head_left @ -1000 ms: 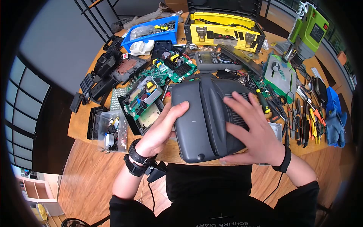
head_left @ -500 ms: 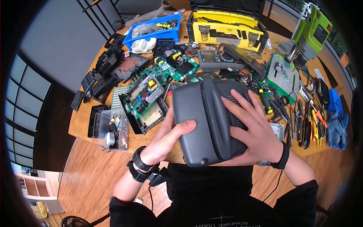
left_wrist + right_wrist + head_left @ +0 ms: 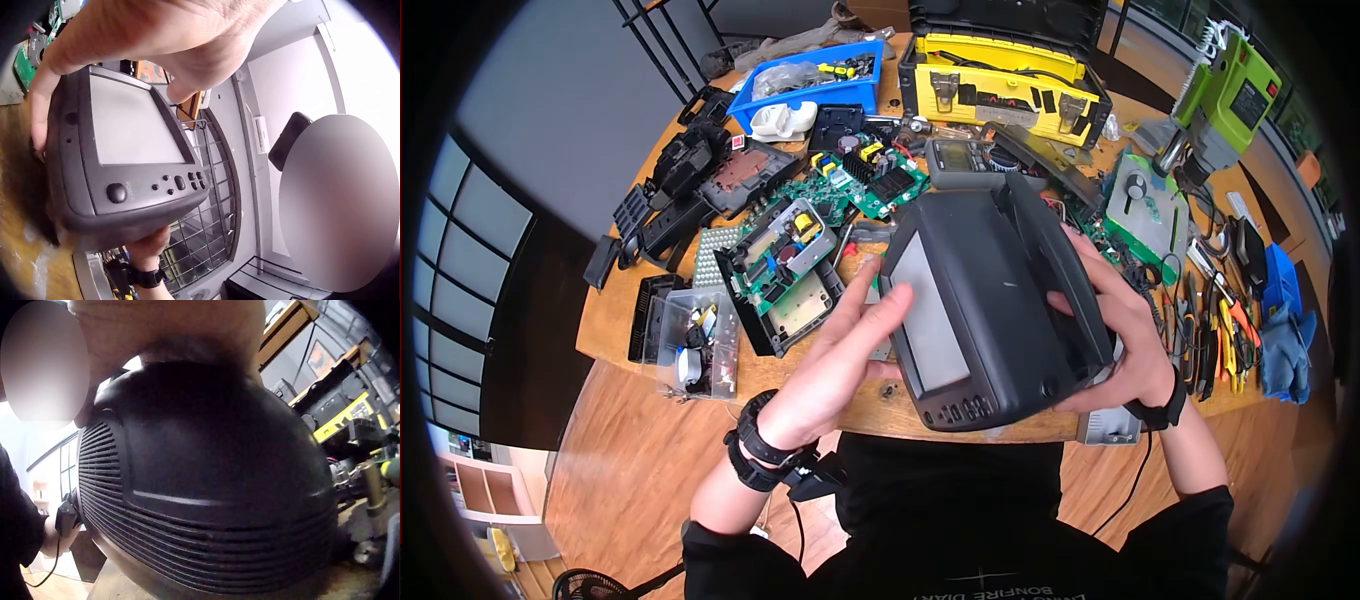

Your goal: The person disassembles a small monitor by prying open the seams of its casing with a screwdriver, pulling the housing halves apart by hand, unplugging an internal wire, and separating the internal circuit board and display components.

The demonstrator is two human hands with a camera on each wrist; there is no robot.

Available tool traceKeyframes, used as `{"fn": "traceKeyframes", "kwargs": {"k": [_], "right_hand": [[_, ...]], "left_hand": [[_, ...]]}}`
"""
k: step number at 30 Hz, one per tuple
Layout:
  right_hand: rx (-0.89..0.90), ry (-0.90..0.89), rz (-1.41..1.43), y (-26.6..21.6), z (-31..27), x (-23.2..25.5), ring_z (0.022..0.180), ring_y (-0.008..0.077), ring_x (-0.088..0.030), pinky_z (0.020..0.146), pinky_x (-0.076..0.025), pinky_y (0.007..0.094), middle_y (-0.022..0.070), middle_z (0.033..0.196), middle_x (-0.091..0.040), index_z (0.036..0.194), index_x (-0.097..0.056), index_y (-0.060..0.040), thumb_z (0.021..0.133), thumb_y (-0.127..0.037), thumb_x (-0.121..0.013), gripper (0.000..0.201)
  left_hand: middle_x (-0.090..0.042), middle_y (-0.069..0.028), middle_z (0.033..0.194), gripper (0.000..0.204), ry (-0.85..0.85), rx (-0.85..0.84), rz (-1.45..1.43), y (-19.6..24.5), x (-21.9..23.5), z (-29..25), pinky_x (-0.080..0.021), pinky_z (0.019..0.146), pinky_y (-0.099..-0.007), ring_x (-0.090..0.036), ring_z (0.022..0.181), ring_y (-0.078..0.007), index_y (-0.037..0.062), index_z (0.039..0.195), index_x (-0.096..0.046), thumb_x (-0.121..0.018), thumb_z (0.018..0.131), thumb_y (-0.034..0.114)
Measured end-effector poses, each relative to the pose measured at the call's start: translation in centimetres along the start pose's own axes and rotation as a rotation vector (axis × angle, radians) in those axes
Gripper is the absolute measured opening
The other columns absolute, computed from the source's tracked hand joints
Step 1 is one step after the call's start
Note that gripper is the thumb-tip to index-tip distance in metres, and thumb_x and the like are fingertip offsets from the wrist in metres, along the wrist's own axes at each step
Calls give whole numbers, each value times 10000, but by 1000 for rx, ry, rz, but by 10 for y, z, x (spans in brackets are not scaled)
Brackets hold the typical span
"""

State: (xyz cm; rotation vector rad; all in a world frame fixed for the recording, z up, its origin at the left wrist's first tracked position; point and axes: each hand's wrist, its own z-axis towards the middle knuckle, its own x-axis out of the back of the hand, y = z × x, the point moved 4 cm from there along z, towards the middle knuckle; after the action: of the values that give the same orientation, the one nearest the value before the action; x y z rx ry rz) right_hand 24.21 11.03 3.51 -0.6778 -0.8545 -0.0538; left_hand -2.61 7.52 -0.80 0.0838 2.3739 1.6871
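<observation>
A dark grey portable monitor (image 3: 1000,310) is tilted over the front of the table, with its pale screen (image 3: 134,122) facing left. A POWER button and several small buttons sit beside the screen in the left wrist view. My left hand (image 3: 825,370) spans the screen side, fingers along one edge and thumb at the opposite bezel. At the other side my right hand (image 3: 1130,340) holds the monitor near its carrying handle (image 3: 1065,265), one fingertip showing between handle and body. The ribbed vents (image 3: 187,544) of the rear housing fill the right wrist view.
An opened device with a circuit board (image 3: 785,260) and a clear bin of parts (image 3: 700,345) lie left. Green circuit boards (image 3: 870,180), a multimeter (image 3: 960,160), a blue bin (image 3: 810,95) and a yellow toolbox (image 3: 1000,95) stand behind. A green drill press (image 3: 1230,90) and hand tools (image 3: 1215,325) are right.
The monitor has rolled toward the right, bringing its screen and buttons into view. My left hand has moved from its top to the screen side, and my right hand has shifted to behind the handle.
</observation>
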Motion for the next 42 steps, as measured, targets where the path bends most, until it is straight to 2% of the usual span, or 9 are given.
{"fn": "traceKeyframes", "kwargs": {"k": [6,9,15,18,21,30,32,33,42], "right_hand": [[-105,71,80,7,-21,6,1414,455,-343,1152,-237,537,250,1449,-457,1223,-646,-13,577,-362,-895,776],[-163,112,112,13,-38,8,1415,444,-345,1143,-261,516,266,1480,-415,1266,-615,14,652,-440,-835,795],[-330,253,253,26,-64,7,1414,360,-356,1152,-257,462,236,1493,-391,1398,-466,17,751,-623,-725,946],[-252,261,331,33,-68,10,1399,369,-373,1128,-296,458,277,1535,-314,1395,-434,0,825,-471,-686,781],[-339,310,347,37,-67,11,1408,343,-367,1148,-276,440,257,1534,-330,1434,-402,9,812,-561,-667,884],[-341,385,420,41,-68,11,1423,345,-344,1162,-255,456,246,1519,-352,1431,-409,-9,795,-620,-649,914],[-421,342,365,46,-72,13,1423,343,-341,1160,-262,457,244,1525,-336,1431,-406,-13,782,-614,-667,922],[-346,357,396,43,-70,12,1422,345,-344,1161,-266,456,248,1532,-322,1431,-407,-20,769,-612,-676,928],[-364,401,458,42,-69,9,1412,358,-355,1157,-280,456,270,1536,-300,1424,-410,-38,753,-599,-679,915]], "left_hand": [[-531,-80,1143,810,12,-24,-181,-4,-6,-7,-536,848,-327,-546,1118,-158,74,1573,-116,-582,977,364],[-521,-98,1119,676,0,-44,-201,2,-16,-13,-559,898,-414,-603,1071,-222,-10,1545,-153,-493,984,156],[-519,-132,1143,681,-34,-78,-228,8,-26,-15,-551,923,-426,-601,1091,-250,-3,1542,-181,-467,927,52],[-521,-133,1147,690,-86,-163,-250,6,-29,-14,-542,941,-432,-599,1103,-258,7,1539,-210,-457,895,-27],[-522,-125,1143,723,-114,-206,-242,3,-32,-12,-540,946,-418,-598,1100,-247,24,1539,-232,-444,860,-109],[-513,-85,1114,730,-54,-292,-89,4,-38,-12,-534,946,-382,-591,1061,-191,43,1538,-240,-449,868,-158],[-507,-78,1106,740,-57,-299,-106,3,-38,-11,-533,944,-377,-588,1056,-187,44,1537,-241,-453,860,-169],[-501,-71,1097,750,-59,-298,-120,3,-37,-10,-533,942,-371,-585,1052,-182,44,1535,-243,-457,852,-180],[-471,-76,1116,802,-106,-291,-172,3,-36,-6,-529,940,-353,-567,1056,-177,37,1535,-221,-481,819,-215]]}}
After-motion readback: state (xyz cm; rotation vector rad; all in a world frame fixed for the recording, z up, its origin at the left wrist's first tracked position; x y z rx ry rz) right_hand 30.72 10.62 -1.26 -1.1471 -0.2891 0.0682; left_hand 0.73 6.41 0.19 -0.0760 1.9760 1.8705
